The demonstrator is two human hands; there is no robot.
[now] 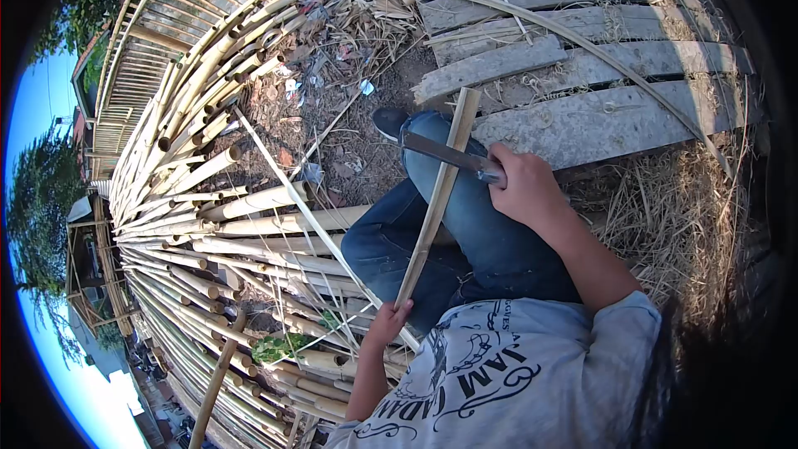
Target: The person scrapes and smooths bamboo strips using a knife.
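My right hand (524, 185) is closed around the handle of a machete (428, 150). Its dark blade lies across a split bamboo strip (434, 208), near the strip's far end; whether it cuts in, I cannot tell. The lower end of that strip is gripped in my left hand (386, 324), close to my hip. The strip slants up over my legs in blue jeans (445, 208), its tip above the knee. A long, thin pale strip (312, 216) runs behind my left hand, at the left of my legs.
Many cut bamboo poles (220, 208) lie stacked on the left. At the upper right stands a platform of grey planks (540, 129) with a long bamboo strip (598, 51) across it. Shavings (640, 233) cover the ground at right. A bamboo fence (170, 8) is at the upper left.
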